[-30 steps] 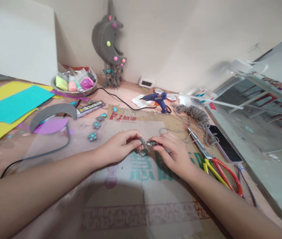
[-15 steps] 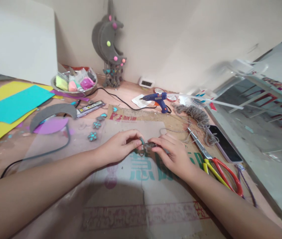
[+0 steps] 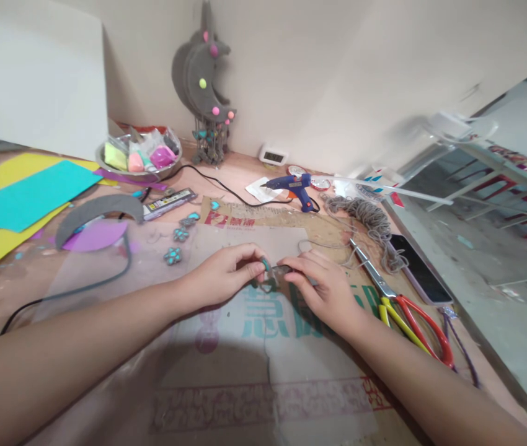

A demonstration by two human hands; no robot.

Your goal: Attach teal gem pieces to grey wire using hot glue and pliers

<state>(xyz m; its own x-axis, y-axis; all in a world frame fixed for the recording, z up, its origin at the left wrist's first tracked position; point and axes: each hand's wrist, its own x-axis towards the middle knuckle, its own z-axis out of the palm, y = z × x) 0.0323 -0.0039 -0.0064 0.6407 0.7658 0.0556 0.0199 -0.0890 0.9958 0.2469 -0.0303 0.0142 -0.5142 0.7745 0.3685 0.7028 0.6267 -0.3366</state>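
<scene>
Both forearms bare, entering from the lower corners and converging toward centre. Left hand palm-down, fingers curled, thumb and forefinger pinched together at the tips. Right hand opposite, knuckles up, fingers bent, thumb and forefinger likewise pinched. Fingertips of the two hands nearly meet; wrists low.

The left hand and the right hand meet over the middle of the cardboard sheet, and a small felt piece sits between their fingertips. To the right of the right hand lie the scissors, behind them the bundle of string with the phone beside it, and the glue gun stands further back. To the left lie small flower pieces, behind them the bowl, and the moon decoration leans on the wall behind it.
</scene>
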